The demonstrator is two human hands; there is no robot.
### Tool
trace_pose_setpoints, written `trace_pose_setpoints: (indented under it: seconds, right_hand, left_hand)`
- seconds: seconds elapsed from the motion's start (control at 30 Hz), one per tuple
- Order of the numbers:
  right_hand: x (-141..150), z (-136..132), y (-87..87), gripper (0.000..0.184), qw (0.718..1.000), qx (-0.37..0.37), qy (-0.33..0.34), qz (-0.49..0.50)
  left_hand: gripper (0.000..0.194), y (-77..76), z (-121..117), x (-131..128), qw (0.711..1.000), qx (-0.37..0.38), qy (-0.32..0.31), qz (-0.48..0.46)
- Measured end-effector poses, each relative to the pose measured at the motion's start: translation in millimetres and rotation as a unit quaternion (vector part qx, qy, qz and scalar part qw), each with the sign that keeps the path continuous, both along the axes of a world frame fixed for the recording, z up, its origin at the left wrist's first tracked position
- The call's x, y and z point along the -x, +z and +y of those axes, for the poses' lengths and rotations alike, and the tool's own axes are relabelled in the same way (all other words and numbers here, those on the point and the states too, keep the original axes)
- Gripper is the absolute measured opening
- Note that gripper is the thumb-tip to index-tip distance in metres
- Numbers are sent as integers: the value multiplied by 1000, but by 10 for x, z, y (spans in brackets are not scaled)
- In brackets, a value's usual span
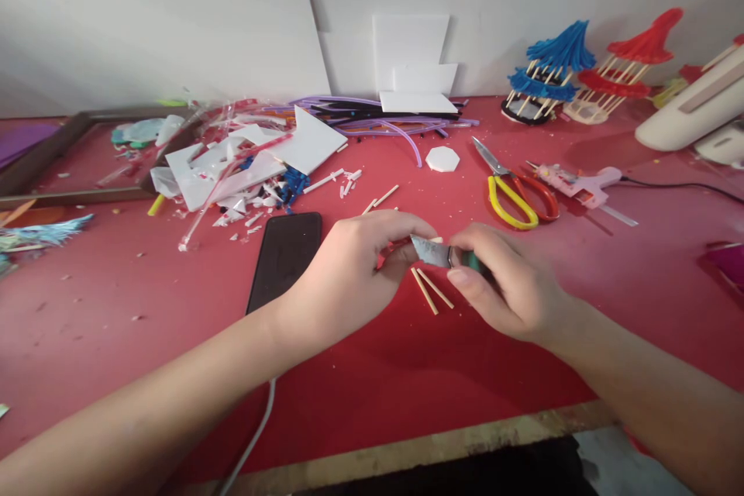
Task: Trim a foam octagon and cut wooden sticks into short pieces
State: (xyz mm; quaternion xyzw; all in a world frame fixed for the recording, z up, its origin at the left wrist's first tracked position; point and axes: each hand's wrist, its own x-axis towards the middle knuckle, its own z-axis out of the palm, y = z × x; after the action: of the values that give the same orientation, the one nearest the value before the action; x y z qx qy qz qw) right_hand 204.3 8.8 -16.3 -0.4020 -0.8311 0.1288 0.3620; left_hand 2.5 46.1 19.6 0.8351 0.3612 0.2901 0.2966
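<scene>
My right hand (511, 279) is closed round the green handle of a craft knife (431, 252), its broad slanted blade pointing left. The blade lies against the fingers of my left hand (360, 263), which are curled in a pinch. Between them shows the small pale tip of what looks like a wooden stick (437, 239); the rest is hidden. Just below the blade, two short wooden sticks (425, 292) lie on the red table (372, 380). More cut sticks (386, 196) are beyond my left hand.
A black phone (284, 256) lies by my left forearm. Foam board scraps (232, 170) are heaped behind it. Scissors (514, 190), a pink glue gun (581, 184) and a white octagon (442, 159) sit farther back. Blue (549, 74) and red (628, 70) pagoda models stand at the back right.
</scene>
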Motion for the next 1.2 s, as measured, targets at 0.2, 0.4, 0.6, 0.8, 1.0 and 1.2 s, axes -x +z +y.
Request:
trace_pose_setpoints:
  seconds: [0.2,0.4,0.6,0.8,1.0,1.2]
  right_hand:
    - [5,-6,-12,13,1000,3,1,2]
    - [-4,-4,-6,14,1000,8,12,9]
    - [0,-7,27,15,999,8,29,31]
    - [12,-5,57,18,997,30,50,49]
    - [14,22,69,23,997,26,47,58]
    - [16,46,61,20,998,-9,17,52]
  left_hand:
    - [30,4,-13,4,1000,11,-9,0]
    - [26,-11,-10,2,1000,8,-11,-7]
    - [28,-22,-19,22,999,1,-37,-37]
    - [32,4,-25,42,996,-47,-67,-34]
    - [30,-14,-10,51,996,-66,-53,-41]
    - [27,-25,3,55,996,-61,-36,-52]
